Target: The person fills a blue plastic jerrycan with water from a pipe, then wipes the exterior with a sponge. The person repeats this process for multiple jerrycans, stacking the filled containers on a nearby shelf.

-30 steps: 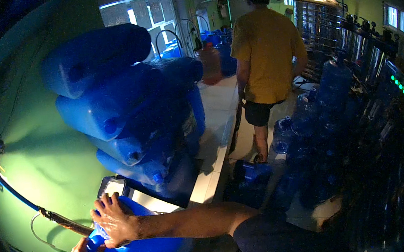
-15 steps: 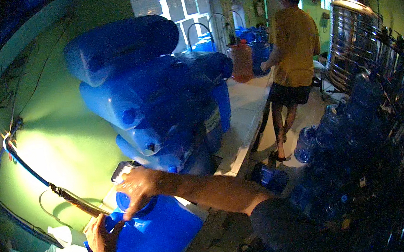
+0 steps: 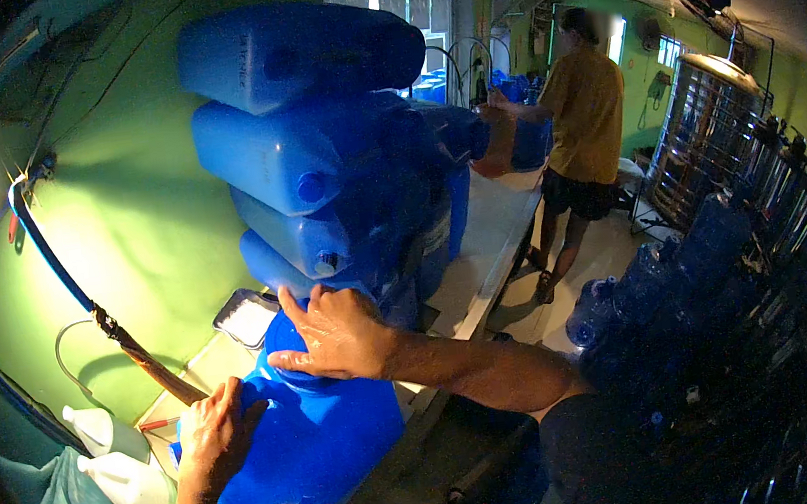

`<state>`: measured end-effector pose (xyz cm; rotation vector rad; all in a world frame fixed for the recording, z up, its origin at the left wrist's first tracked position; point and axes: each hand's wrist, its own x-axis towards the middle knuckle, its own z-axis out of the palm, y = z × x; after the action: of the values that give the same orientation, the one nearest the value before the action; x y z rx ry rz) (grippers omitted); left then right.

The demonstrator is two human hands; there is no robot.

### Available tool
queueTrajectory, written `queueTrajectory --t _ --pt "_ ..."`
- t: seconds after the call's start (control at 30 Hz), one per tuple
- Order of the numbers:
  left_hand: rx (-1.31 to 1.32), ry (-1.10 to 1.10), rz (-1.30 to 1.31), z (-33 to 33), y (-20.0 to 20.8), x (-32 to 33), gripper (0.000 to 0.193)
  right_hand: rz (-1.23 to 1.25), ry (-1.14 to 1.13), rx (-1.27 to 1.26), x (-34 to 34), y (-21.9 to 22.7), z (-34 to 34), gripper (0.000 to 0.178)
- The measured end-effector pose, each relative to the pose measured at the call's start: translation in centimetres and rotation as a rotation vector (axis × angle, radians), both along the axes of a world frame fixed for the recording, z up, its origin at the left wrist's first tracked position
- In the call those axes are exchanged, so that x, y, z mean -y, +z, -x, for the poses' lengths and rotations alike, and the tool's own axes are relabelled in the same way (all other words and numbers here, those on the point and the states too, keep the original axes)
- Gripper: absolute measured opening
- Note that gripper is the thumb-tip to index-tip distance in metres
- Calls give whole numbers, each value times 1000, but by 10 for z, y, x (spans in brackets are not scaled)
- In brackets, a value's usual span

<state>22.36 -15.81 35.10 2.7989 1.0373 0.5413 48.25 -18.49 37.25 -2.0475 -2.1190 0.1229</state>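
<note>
A large blue plastic water jug stands on the counter right in front of me, its wide round blue cap facing up. My right hand spans this cap, thumb at the near rim and forefinger stretched along the far side; its other fingers are partly hidden. My left hand is closed around the jug's handle at the left, most of which the fingers cover.
Stacked blue jugs rise beyond. White bottles and a small tray sit by the wall, near a dark hose. A person in a yellow shirt stands farther off. Clear bottles crowd the right.
My right hand has shifted over the cap, its forefinger now stretched out. My left hand stays at the handle. The view has swung, and the person's arm is raised higher.
</note>
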Motion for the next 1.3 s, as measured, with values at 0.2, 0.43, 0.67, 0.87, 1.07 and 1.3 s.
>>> queueTrajectory --t 0.2,0.43,0.67,0.87,1.07,1.3 --pt "-110 -63 68 -1 4 -9 31 -129 345 9 5 17 -6 99" --pt "-69 -67 111 -5 7 -11 33 -361 -219 146 28 2 -12 58" --pt "-28 -91 39 -16 -5 -3 32 -436 117 -883 14 -65 -37 59" --pt "35 -25 39 -29 -6 -2 28 -633 100 -716 104 -98 58 67" --pt "8 -25 30 -30 -4 2 29 -721 -10 -800 57 -54 -15 74" --pt "31 14 8 -29 -14 -4 31 -565 -4 -702 99 -97 53 87"
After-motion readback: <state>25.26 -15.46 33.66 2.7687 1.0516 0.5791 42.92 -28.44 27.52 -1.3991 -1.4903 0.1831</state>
